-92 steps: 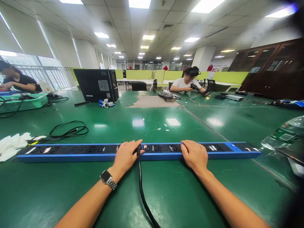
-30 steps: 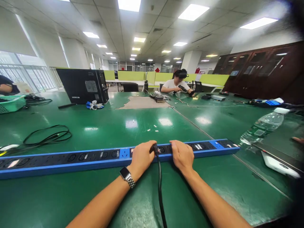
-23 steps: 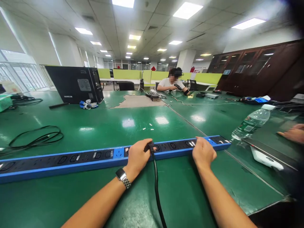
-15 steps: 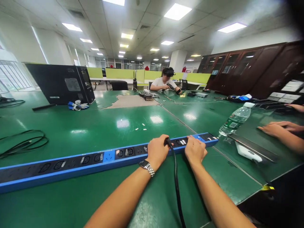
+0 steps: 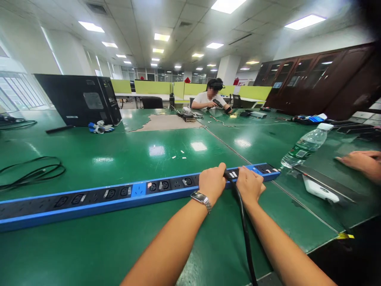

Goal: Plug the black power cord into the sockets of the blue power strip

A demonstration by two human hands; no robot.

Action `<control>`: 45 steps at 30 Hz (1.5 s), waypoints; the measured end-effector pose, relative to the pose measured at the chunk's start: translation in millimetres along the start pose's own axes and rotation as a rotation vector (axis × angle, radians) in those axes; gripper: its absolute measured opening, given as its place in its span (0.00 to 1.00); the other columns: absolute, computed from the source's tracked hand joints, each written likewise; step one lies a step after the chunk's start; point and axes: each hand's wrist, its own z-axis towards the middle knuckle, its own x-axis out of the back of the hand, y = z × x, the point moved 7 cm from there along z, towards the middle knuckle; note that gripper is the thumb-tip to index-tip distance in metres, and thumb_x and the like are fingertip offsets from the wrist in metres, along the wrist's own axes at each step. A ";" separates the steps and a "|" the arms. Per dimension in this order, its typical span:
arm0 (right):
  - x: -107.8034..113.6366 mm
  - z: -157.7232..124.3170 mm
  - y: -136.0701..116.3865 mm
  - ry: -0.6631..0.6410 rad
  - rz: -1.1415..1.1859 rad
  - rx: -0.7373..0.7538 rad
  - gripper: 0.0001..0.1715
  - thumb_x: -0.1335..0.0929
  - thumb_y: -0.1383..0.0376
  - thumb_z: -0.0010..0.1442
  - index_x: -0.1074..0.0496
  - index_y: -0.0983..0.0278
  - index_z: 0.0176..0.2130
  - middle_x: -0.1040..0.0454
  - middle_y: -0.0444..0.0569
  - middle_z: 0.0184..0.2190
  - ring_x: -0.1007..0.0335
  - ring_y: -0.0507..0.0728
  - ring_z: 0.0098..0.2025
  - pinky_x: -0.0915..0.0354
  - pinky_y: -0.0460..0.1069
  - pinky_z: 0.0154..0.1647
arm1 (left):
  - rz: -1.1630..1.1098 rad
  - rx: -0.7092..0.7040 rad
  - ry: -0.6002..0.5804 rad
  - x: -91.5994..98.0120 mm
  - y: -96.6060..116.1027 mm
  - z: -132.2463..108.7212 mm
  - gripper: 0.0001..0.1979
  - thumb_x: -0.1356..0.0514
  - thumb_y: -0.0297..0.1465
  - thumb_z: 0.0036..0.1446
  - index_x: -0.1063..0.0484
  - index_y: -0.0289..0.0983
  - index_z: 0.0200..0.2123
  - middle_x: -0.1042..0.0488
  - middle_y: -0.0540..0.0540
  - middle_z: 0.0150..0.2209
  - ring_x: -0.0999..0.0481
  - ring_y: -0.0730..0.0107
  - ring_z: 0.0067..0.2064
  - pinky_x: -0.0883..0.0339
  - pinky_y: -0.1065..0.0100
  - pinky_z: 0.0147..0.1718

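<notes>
A long blue and black power strip (image 5: 98,209) lies across the table in front of me, rising slightly toward its right end. My left hand (image 5: 212,181) is closed around the plug (image 5: 228,174) of a thick black power cord (image 5: 245,234), over the strip's right half. Whether the plug sits in a socket or only rests above it, I cannot tell. Just right of the plug, my right hand (image 5: 250,183) grips the strip, thumb near small white labels (image 5: 233,174) and fingers on the near side. From the plug the cord runs down between my forearms.
Beyond the strip's right end stand a tilted water bottle (image 5: 308,146) and a white device (image 5: 320,190). Another person's hand (image 5: 358,162) rests at the far right. A black computer case (image 5: 89,101), gloves (image 5: 101,127) and a coiled cable (image 5: 38,174) are left. Someone sits across the table (image 5: 178,139).
My left hand and the plug have moved right along the strip, closer to my right hand, uncovering a socket. My right hand keeps its grip. The view has shifted slightly.
</notes>
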 end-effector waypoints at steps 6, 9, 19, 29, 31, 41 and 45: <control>3.4 0.3 -2.4 -0.006 0.015 0.023 0.25 0.43 0.53 0.63 0.21 0.58 0.40 0.22 0.51 0.46 0.37 0.64 0.49 0.46 0.63 0.53 | -0.059 0.007 0.060 12.7 7.9 -4.7 0.13 0.42 0.29 0.61 0.30 0.44 0.50 0.19 0.46 0.43 0.21 0.63 0.46 0.30 0.65 0.46; 2.5 2.5 -0.5 -0.010 0.028 0.000 0.25 0.42 0.53 0.63 0.21 0.58 0.40 0.22 0.51 0.46 0.37 0.64 0.49 0.46 0.64 0.53 | -0.226 0.017 0.265 48.8 -13.9 -30.6 0.15 0.42 0.31 0.64 0.31 0.44 0.53 0.21 0.49 0.48 0.22 0.68 0.48 0.31 0.70 0.46; -1.9 0.3 -5.9 -0.037 0.027 -0.081 0.23 0.42 0.52 0.63 0.22 0.57 0.39 0.24 0.51 0.51 0.40 0.66 0.53 0.50 0.67 0.55 | -0.118 0.216 0.252 113.7 -132.1 -97.6 0.10 0.35 0.33 0.56 0.25 0.42 0.42 0.19 0.51 0.31 0.22 0.65 0.32 0.34 0.69 0.32; 1.0 -1.5 -9.2 -0.090 0.009 -0.132 0.25 0.43 0.52 0.63 0.22 0.58 0.41 0.25 0.48 0.54 0.41 0.65 0.56 0.52 0.64 0.57 | 0.058 0.132 0.234 95.8 -100.3 -86.7 0.10 0.35 0.35 0.57 0.25 0.42 0.43 0.18 0.46 0.34 0.20 0.57 0.37 0.33 0.64 0.36; 2.9 -2.3 -11.3 -0.094 -0.004 -0.140 0.25 0.44 0.53 0.63 0.23 0.57 0.42 0.26 0.47 0.55 0.41 0.63 0.56 0.52 0.63 0.58 | 0.046 0.103 0.238 94.1 -95.9 -84.8 0.09 0.34 0.32 0.56 0.24 0.42 0.41 0.18 0.47 0.34 0.20 0.58 0.38 0.32 0.64 0.39; 2.1 -0.9 -10.7 -0.116 -0.015 -0.199 0.26 0.45 0.52 0.63 0.24 0.59 0.41 0.27 0.47 0.56 0.43 0.61 0.57 0.53 0.58 0.58 | -0.264 0.187 0.523 170.5 -173.7 -151.7 0.16 0.37 0.40 0.56 0.27 0.38 0.44 0.19 0.47 0.34 0.20 0.64 0.36 0.29 0.67 0.37; 0.8 -2.9 -12.9 -0.129 -0.022 -0.213 0.25 0.45 0.53 0.63 0.24 0.58 0.42 0.28 0.45 0.57 0.43 0.61 0.58 0.52 0.59 0.58 | -0.093 0.193 0.323 170.7 -185.7 -159.5 0.13 0.38 0.38 0.57 0.27 0.40 0.45 0.19 0.49 0.34 0.21 0.66 0.33 0.32 0.68 0.33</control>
